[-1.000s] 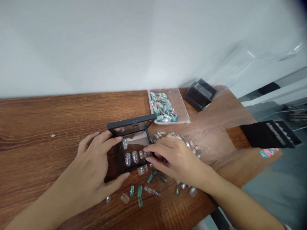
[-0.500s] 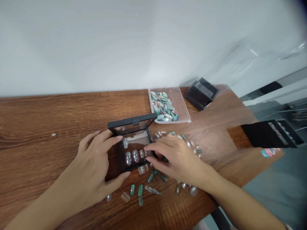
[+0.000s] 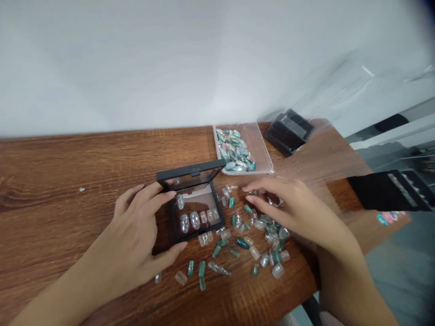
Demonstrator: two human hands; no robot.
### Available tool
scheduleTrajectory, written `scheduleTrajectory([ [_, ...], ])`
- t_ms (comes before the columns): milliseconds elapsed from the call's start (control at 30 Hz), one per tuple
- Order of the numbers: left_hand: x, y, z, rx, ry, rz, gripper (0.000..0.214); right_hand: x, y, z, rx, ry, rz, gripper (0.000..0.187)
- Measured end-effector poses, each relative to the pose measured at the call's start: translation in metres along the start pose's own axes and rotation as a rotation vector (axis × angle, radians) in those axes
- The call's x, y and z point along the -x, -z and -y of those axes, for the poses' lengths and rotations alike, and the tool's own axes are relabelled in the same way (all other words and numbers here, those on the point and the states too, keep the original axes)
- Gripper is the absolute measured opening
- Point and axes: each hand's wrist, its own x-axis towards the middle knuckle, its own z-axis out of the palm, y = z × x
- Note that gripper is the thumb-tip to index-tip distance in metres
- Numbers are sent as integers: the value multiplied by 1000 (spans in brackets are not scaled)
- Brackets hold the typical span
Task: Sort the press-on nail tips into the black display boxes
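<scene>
A black nail case (image 3: 201,233) stands on the wooden table with its windowed lid tilted up. Inside, a row of clear press-on nails (image 3: 195,220) lies along the front, and another clear nail (image 3: 180,202) sits at the upper left. My left hand (image 3: 136,235) grips the case's left side, thumb at the front corner and fingers toward the lid. To the right, my right hand (image 3: 294,208) hovers at scattered clear and green press-on nails (image 3: 243,243). Its thumb and index finger are apart; its other fingers are partly hidden.
Behind the case, a clear plastic tray (image 3: 263,154) holds many green and pale nails. Stacked black cases (image 3: 288,131) stand beside it by the wall. A black card (image 3: 377,192) with nail strips lies at the right, near colourful stickers (image 3: 390,217). The table's edge runs along the right.
My right hand has left the front row inside the case and moved right, over the loose nails. My left hand keeps its place on the case.
</scene>
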Motion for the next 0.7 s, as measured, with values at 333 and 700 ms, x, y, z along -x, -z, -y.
scheduleTrajectory([
  [333, 0, -4, 3, 21, -6, -60, 50, 9, 6, -28, 93, -160, 122, 18],
  [700, 7, -8, 6, 15, 64, 0, 44, 14, 12, -35, 57, -210, 164, 14],
])
